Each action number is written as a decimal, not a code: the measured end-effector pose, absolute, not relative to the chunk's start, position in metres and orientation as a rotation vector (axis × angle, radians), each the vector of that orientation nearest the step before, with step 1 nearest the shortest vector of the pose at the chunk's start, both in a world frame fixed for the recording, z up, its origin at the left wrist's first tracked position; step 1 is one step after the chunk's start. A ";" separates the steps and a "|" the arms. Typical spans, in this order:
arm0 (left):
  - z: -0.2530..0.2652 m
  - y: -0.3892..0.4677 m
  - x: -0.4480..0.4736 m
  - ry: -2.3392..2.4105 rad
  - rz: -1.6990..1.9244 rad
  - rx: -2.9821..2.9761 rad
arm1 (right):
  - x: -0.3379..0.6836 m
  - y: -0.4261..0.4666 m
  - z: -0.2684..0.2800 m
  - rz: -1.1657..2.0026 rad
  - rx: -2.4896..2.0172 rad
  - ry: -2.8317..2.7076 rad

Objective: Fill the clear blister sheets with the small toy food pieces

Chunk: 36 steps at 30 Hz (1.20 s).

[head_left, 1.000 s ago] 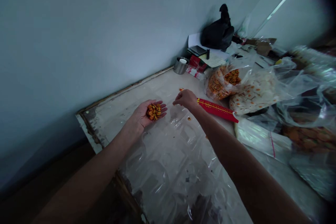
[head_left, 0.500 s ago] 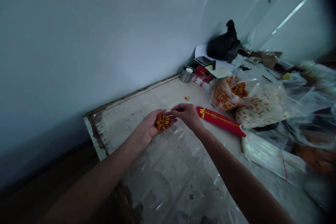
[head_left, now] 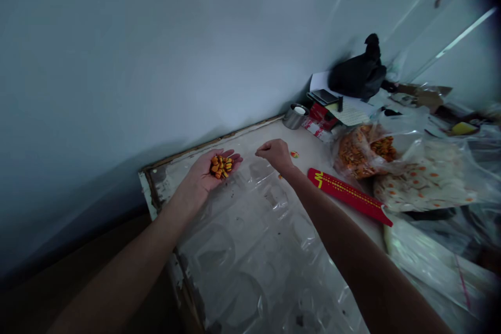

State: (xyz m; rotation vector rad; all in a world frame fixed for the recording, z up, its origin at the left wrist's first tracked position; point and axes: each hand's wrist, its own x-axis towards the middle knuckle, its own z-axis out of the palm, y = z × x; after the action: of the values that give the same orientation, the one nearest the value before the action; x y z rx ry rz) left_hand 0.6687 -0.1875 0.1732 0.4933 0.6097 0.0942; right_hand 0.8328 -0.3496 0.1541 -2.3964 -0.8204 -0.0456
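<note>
1. The left hand (head_left: 211, 181) is palm up near the far edge of the tabletop (head_left: 311, 150), its fingers extended and slightly spread.
2. A small heap of yellow-orange, black-striped pieces (head_left: 221, 166) lies in that palm, resting there without being gripped.
3. The right hand (head_left: 277, 152) hovers to the right of the left, well apart from the heap; its fingertips are pressed together in a pinch, and I cannot tell whether anything is between them.
4. Clear plastic (head_left: 250, 250) with rounded shapes covers much of the tabletop below both hands.
5. A small round multicoloured piece (head_left: 294, 154) lies just beside the right hand, and an orange bit (head_left: 280, 177) shows near the right wrist.
6. A red strip with yellow markings (head_left: 350, 197) lies slantwise to the right of the right forearm.
7. Behind the strip, a clear bag of orange pieces (head_left: 354, 156) sits beside a bag of whitish, orange-dotted contents (head_left: 426, 182).
8. Near the wall stands a metal cup (head_left: 293, 120) with something white inside; farther right, a knotted black plastic bag (head_left: 357, 77) rests behind a sheet of written paper (head_left: 354, 115).
</note>
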 end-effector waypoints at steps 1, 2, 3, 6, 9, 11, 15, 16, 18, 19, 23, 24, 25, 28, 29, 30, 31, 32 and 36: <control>0.174 -0.186 0.669 0.613 0.097 0.494 | 0.832 -0.347 0.153 -0.040 -2.463 -0.870; 0.175 -0.186 0.669 0.613 0.091 0.492 | 0.831 -0.344 0.153 -0.037 -2.530 -0.925; 0.176 -0.187 0.669 0.614 0.084 0.489 | 0.830 -0.342 0.152 -0.036 -2.586 -0.974; 0.179 -0.190 0.671 0.609 0.068 0.482 | 0.832 -0.340 0.152 -0.037 -2.657 -1.031; 0.178 -0.191 0.673 0.589 0.056 0.483 | 0.838 -0.343 0.156 0.072 -2.635 -0.822; 0.176 -0.190 0.673 0.578 0.039 0.480 | 0.840 -0.346 0.161 0.128 -2.624 -0.639; 0.172 -0.189 0.671 0.568 0.005 0.471 | 0.817 -0.348 0.178 0.079 -2.352 -0.772; 0.171 -0.189 0.671 0.564 0.001 0.466 | 0.807 -0.346 0.182 0.080 -2.246 -0.894; 0.171 -0.192 0.672 0.570 -0.002 0.457 | 0.786 -0.342 0.188 0.072 -2.138 -1.149; 0.172 -0.194 0.673 0.574 -0.005 0.454 | 0.777 -0.339 0.189 0.061 -2.151 -1.245; 0.175 -0.203 0.674 0.581 -0.039 0.468 | 0.764 -0.335 0.188 0.076 -2.274 -1.238; 0.176 -0.205 0.673 0.582 -0.043 0.475 | 0.765 -0.337 0.187 0.095 -2.255 -1.172; 0.177 -0.206 0.672 0.585 -0.040 0.485 | 0.767 -0.339 0.187 0.116 -2.214 -1.099; 0.178 -0.209 0.668 0.593 0.003 0.526 | 0.773 -0.347 0.185 0.187 -2.053 -0.918; 0.177 -0.210 0.667 0.592 0.011 0.547 | 0.774 -0.348 0.185 0.211 -2.009 -0.893; 0.176 -0.211 0.666 0.586 0.014 0.564 | 0.774 -0.349 0.185 0.231 -1.974 -0.895; 0.174 -0.212 0.665 0.579 0.011 0.575 | 0.773 -0.350 0.186 0.235 -1.953 -0.919; 0.171 -0.213 0.665 0.576 0.005 0.581 | 0.771 -0.349 0.186 0.216 -1.949 -0.960; 0.164 -0.220 0.666 0.599 -0.010 0.527 | 0.760 -0.346 0.193 0.074 -2.022 -1.104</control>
State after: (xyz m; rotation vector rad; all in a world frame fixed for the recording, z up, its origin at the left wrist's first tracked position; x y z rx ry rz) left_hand 0.6663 -0.2197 0.1642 0.5266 0.5994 -0.0099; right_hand 0.7598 -0.3460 0.1927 -2.0216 -1.1036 0.0742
